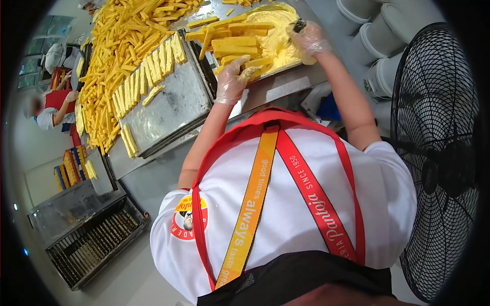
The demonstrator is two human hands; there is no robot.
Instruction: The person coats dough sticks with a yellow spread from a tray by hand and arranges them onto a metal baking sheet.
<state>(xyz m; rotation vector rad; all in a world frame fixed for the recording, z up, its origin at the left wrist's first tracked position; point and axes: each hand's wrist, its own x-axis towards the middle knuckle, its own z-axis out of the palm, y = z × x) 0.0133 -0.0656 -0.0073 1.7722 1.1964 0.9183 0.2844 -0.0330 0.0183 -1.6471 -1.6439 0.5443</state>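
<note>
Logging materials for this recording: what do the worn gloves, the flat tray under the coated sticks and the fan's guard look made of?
Gloves: likely thin clear plastic, glossy and wrinkled, see-through near the wrists.
Flat tray: metal, perhaps steel or aluminium, dull and stained, with patchy reflections.
Fan guard: fine black grid, probably coated metal wire, though plastic can't be ruled out.

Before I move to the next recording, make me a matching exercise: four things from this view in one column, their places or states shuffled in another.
1. Left hand
2. Right hand
3. Fan
4. Pale sticks

A. Mostly in a row on a metal tray
B. Gripping a dark object by yellow cream
C. Black, at the view's right side
D. At loose yellow sticks

Pairs: 1-D, 2-B, 3-C, 4-A
</note>
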